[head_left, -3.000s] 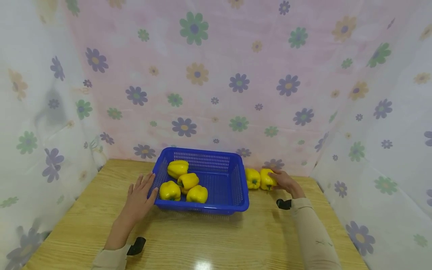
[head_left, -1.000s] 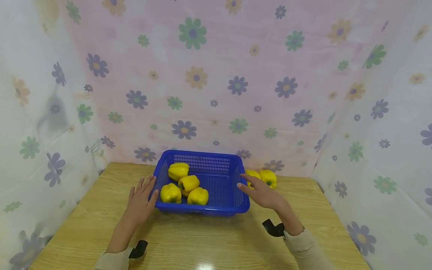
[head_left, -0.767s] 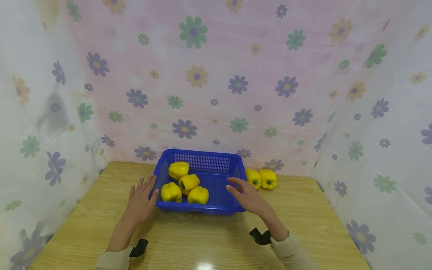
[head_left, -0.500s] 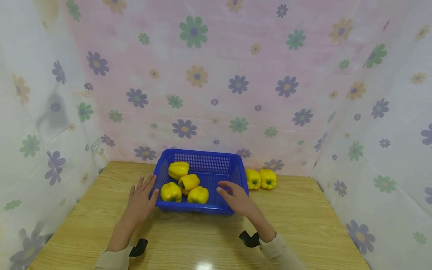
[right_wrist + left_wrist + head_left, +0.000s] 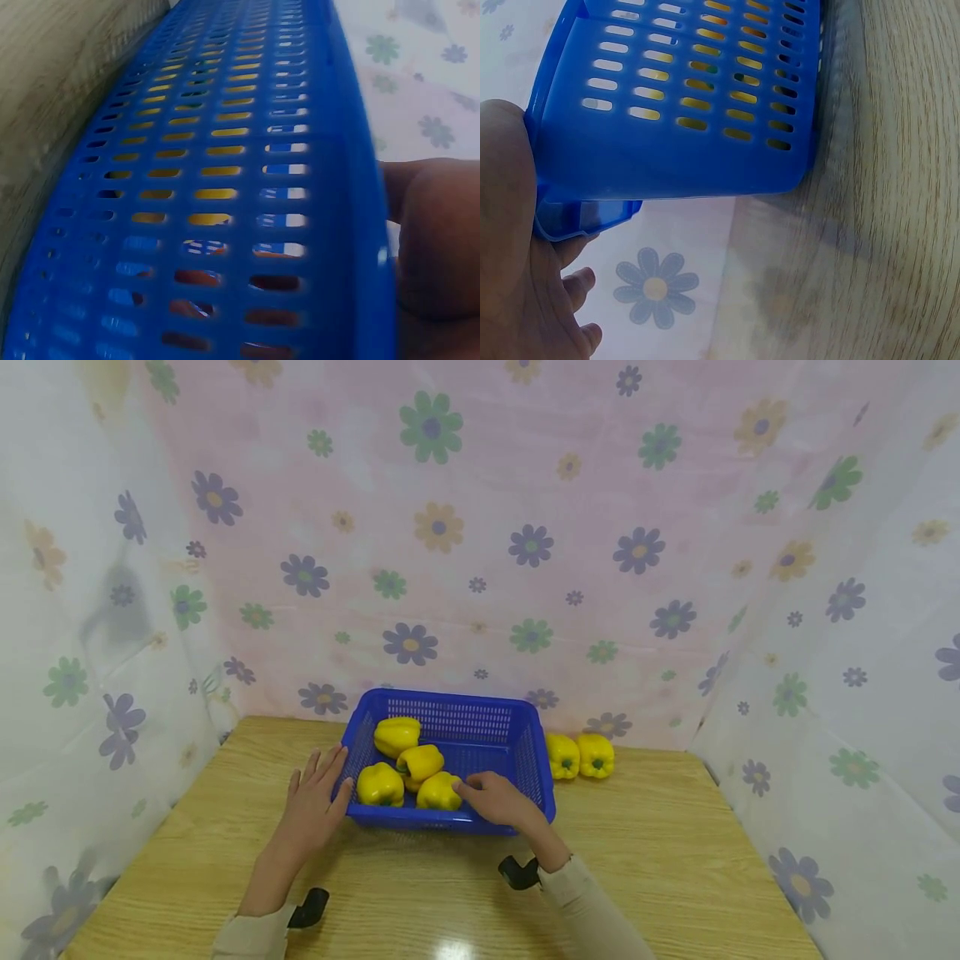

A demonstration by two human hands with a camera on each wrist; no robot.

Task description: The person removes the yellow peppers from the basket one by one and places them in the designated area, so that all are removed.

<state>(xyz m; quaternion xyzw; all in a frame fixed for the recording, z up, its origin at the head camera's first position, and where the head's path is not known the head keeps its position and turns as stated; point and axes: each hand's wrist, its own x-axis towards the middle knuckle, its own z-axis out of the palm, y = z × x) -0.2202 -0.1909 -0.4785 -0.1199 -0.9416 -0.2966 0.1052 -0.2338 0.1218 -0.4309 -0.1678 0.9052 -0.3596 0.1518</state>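
Note:
A blue perforated plastic basket (image 5: 480, 818) stands on the table with several yellow bell peppers in its left half. My left hand (image 5: 311, 806) lies against the basket's left rim, fingers extended; in the left wrist view the hand (image 5: 514, 247) is beside the rim at a corner. Over the front rim reaches my right hand (image 5: 498, 799), its fingertips at the right side of the front bell pepper (image 5: 438, 792). No grip on that pepper is visible. In the right wrist view the basket wall (image 5: 300, 187) hides most of the fingers and the peppers.
Just right of the basket, two more yellow bell peppers (image 5: 596, 756) sit side by side on the wooden table (image 5: 637, 843). A flower-printed curtain (image 5: 480, 527) closes off the back and both sides.
My right hand has moved from the two peppers on the right, across the basket's right rim, to the front pepper inside. The left hand has stayed at the left rim.

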